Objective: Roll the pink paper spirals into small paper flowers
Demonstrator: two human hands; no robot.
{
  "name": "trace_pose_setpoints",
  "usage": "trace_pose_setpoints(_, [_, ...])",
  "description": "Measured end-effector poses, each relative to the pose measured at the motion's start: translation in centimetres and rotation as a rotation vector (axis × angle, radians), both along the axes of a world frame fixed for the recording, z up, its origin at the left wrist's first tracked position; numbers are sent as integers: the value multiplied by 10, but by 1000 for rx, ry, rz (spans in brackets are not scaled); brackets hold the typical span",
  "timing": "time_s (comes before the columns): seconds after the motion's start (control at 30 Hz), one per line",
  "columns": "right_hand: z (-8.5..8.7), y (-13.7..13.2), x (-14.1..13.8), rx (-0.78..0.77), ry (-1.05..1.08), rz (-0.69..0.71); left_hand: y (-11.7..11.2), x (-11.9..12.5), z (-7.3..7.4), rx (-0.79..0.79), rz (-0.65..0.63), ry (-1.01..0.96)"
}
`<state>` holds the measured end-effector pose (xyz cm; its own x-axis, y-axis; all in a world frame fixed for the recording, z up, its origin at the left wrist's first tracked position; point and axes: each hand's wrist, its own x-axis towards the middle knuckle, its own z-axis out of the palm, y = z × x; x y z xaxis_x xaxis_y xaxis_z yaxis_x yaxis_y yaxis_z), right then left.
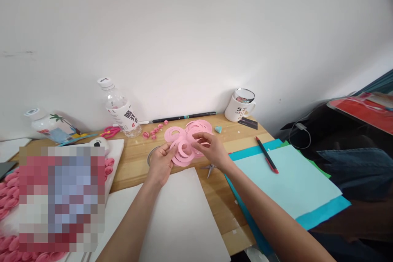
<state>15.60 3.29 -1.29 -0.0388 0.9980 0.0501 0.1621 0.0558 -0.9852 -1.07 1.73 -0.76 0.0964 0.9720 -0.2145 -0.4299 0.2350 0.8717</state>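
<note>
I have my left hand (161, 162) pinching pink paper rings (183, 138); just beside it, my right hand's (212, 148) grip I cannot tell.

The left hand (161, 163) and right hand (208, 147) are ungloved, with slim fingers (202, 135) and narrow wrists; the nails are too small to make out. The left forearm (132, 217) and right forearm (260, 213) are bare as far as they show, slender and smooth in outline, broadening gradually from the wrists toward the lower edge of the view.
</note>
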Motion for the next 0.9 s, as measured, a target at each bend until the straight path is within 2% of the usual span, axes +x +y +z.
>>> trace_pose_setpoints(0.2, [-15,-2,-14,-87,192,132,0,-2,0,8,-16,127])
trace_pose_setpoints(0.37, [-19,-5,-20,-80,219,111,1,-3,-9,39,171,382])
trace_pose_setpoints(0.43, [-20,-5,-21,-85,229,117,1,-4,-10,47,192,428])
trace_pose_setpoints(0.53, [-22,-5,-20,-90,284,96,1,-5,-8,47,136,428])
trace_pose_setpoints(0.63, [-23,-4,-18,-206,480,67,-1,-3,-3,12,43,363])
trace_pose_setpoints(0.73, [-22,-5,-16,-304,641,128,-2,0,0,-10,19,331])
trace_pose_setpoints(0.9, [-17,-7,-17,-360,701,217,-3,2,-3,-16,0,389])
